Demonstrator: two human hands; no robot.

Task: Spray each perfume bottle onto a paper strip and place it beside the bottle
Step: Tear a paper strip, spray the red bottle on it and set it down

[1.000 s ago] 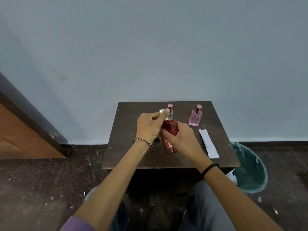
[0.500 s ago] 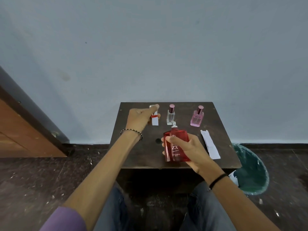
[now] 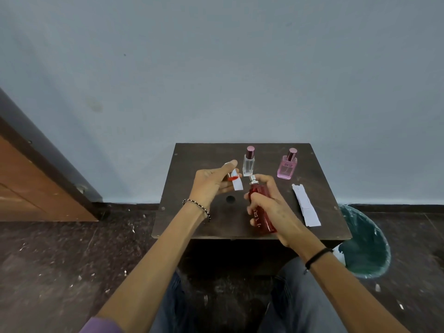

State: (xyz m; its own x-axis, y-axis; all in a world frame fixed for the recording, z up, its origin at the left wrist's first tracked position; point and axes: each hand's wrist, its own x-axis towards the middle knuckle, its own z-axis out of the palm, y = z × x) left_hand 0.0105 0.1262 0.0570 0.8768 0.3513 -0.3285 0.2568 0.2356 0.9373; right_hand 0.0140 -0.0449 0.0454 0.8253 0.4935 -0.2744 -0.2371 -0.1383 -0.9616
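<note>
My right hand (image 3: 271,205) grips a red perfume bottle (image 3: 260,210), uncapped, tilted with its silver nozzle (image 3: 252,179) pointing up and away; my index finger curls over the nozzle. My left hand (image 3: 211,183) holds the bottle's red-and-silver cap (image 3: 231,177) together with a short white paper strip (image 3: 237,184) just left of the nozzle. A clear bottle (image 3: 248,162) and a pink bottle (image 3: 287,165), both capped, stand at the back of the dark wooden table (image 3: 192,212). More white paper strips (image 3: 306,205) lie on the table's right side.
A green-lined waste bin (image 3: 365,243) stands on the floor right of the table. A blue-grey wall rises behind the table. A wooden door (image 3: 28,179) is at the left. My knees sit under the table's front edge.
My left hand pulled the cap off and moved left with cap and strip. My right hand lowered the red bottle, then turned it so the nozzle points toward the strip.
</note>
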